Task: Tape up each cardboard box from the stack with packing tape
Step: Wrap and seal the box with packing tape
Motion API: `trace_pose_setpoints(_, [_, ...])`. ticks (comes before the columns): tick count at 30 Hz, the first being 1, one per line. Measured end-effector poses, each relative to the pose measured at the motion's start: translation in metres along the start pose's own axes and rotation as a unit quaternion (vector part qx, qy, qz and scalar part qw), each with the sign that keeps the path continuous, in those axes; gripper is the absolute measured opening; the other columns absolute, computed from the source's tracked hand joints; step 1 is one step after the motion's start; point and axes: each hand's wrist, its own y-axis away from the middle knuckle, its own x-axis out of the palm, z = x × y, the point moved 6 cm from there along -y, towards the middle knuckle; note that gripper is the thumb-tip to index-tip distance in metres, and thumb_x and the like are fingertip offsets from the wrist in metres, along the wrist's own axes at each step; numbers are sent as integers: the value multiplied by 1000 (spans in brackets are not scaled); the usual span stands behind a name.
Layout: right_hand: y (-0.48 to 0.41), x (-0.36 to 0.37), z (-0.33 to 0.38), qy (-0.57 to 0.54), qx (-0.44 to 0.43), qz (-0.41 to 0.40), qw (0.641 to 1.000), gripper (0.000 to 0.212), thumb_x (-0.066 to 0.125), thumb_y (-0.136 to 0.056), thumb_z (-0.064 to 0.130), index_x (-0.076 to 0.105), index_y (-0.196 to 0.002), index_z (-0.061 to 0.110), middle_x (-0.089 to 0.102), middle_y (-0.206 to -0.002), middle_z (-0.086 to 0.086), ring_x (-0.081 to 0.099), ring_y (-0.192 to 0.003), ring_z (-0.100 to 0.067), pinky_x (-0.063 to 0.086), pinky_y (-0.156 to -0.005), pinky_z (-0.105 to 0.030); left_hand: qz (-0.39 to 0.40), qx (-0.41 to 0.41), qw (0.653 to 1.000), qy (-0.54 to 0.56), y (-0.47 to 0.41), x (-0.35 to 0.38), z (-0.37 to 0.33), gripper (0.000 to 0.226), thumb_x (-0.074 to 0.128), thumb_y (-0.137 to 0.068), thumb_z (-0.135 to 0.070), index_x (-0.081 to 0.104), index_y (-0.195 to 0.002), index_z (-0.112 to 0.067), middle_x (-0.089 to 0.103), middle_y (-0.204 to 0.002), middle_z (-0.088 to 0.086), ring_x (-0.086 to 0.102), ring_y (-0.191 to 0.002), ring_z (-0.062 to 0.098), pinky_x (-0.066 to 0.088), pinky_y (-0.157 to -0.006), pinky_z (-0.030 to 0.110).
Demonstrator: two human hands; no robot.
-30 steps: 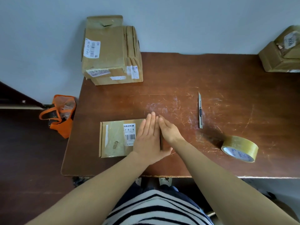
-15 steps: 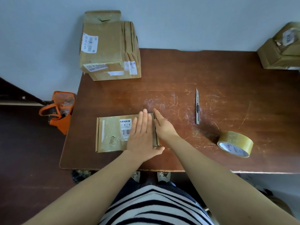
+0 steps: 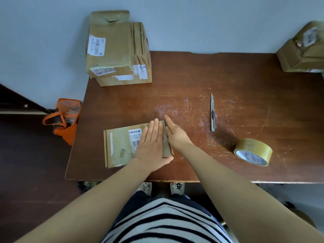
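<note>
Over the past second, the person's left hand (image 3: 150, 144) has slid left across the top of the flat cardboard box (image 3: 121, 146), baring a strip of cardboard along its right edge and partly covering the white label (image 3: 134, 135). The right hand (image 3: 176, 135), earlier touching the left's fingertips, now lies apart from it against the box's right side.

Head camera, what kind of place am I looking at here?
Likely a makeshift parcel-packing spot in a home or small office: labelled boxes stacked on a scratched table against a plain wall, with a tape roll and cutter lying ready.
</note>
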Motion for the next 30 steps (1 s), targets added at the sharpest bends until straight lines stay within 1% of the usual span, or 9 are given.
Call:
trace_pose_setpoints(4, [1,1,1,8,-1,-5,1000,48,25,-105,25,16,-152,28,26,-156,-2,30,-140,-21,29,-110,-33,9,-19,1000,-3,3,5,-3,118,36,-79,-81,-34,-136,-5,-33,-150,15,-27,-142,29,-17,-116,42])
trace_pose_setpoints(8, [2,0,2,22,-10,-4,1000,49,25,-105,25,14,-152,28,28,-155,-3,32,-139,-22,32,-111,-35,-41,-42,998,8,5,-8,9,125,50,-61,-81,13,-150,-1,17,-156,23,17,-145,36,8,-117,44])
trace_pose_setpoints(9, [1,-1,3,23,-10,-7,1000,49,25,-105,24,14,-152,29,29,-155,-3,33,-139,-22,33,-110,-35,-49,-41,998,16,5,-7,13,125,52,-58,-78,17,-149,0,19,-156,22,20,-145,35,9,-116,44])
trace_pose_setpoints(13, [1,1,1,25,0,-2,1000,50,26,-104,22,15,-152,29,29,-155,-3,34,-138,-23,34,-110,-36,40,-69,997,-4,2,-5,8,135,50,-66,-83,-18,-148,0,-23,-155,19,-22,-144,33,-17,-115,45])
trace_pose_setpoints(16, [0,0,2,20,1,-1,1000,50,27,-104,22,15,-152,29,26,-156,-1,30,-141,-22,31,-112,-37,63,-51,996,-36,-9,-7,2,142,56,-63,-82,-30,-142,0,-34,-151,18,-30,-141,33,-19,-115,47])
trace_pose_setpoints(19, [-1,1,2,30,4,-2,1000,49,26,-104,24,15,-152,28,27,-156,-1,31,-140,-22,31,-112,-36,93,-42,995,-19,-12,-1,5,138,60,-67,-74,-29,-143,-1,-31,-153,18,-28,-142,32,-19,-114,45])
trace_pose_setpoints(23, [-1,3,1,22,1,-1,1000,49,26,-104,23,17,-152,30,28,-156,-2,31,-140,-21,30,-112,-35,16,-38,998,-45,-2,-6,-6,118,46,-81,-67,-31,-141,1,-37,-148,19,-31,-140,32,-23,-112,45])
trace_pose_setpoints(26, [-2,3,-1,1,10,-3,1000,49,26,-104,24,18,-151,33,26,-157,0,28,-142,-20,28,-113,-34,23,-29,999,-5,5,4,-13,112,41,-88,-66,-37,-133,0,-41,-142,17,-30,-140,31,-19,-115,42])
trace_pose_setpoints(30, [0,2,1,15,12,9,1000,48,26,-104,24,18,-151,31,28,-155,-3,32,-139,-23,31,-110,-35,-15,-42,999,19,12,-2,-10,106,40,-86,-63,-19,-144,3,-21,-154,23,-16,-145,34,-9,-119,43])
